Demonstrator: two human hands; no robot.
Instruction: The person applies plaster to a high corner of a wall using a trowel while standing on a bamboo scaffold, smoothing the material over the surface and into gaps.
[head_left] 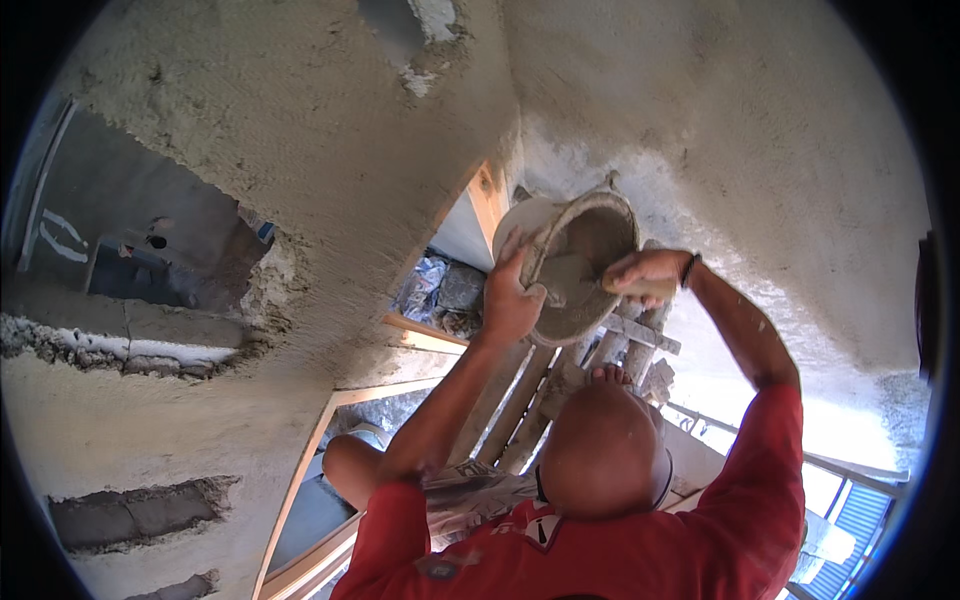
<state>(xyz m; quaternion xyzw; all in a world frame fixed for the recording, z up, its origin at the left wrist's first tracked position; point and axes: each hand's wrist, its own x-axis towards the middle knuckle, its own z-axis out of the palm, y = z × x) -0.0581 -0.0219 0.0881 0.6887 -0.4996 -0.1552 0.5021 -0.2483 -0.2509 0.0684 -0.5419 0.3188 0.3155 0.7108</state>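
A round bucket [586, 325], coated with grey mortar, is tilted so its mouth faces me. My left hand [515, 300] grips its left rim, with the thumb over the edge. My right hand [645, 272] is closed round the pale wooden handle of a trowel [567, 280]. The trowel's blade lies inside the bucket, against the mortar-smeared interior. Some fingers of my left hand are hidden behind the rim.
Wooden planks [515, 405] with gaps lie below the bucket, and toes [610, 374] show there. A plastered wall [330, 200] with broken openings stands left, another wall [780, 130] right. Wooden frames [300, 480] edge openings on the left.
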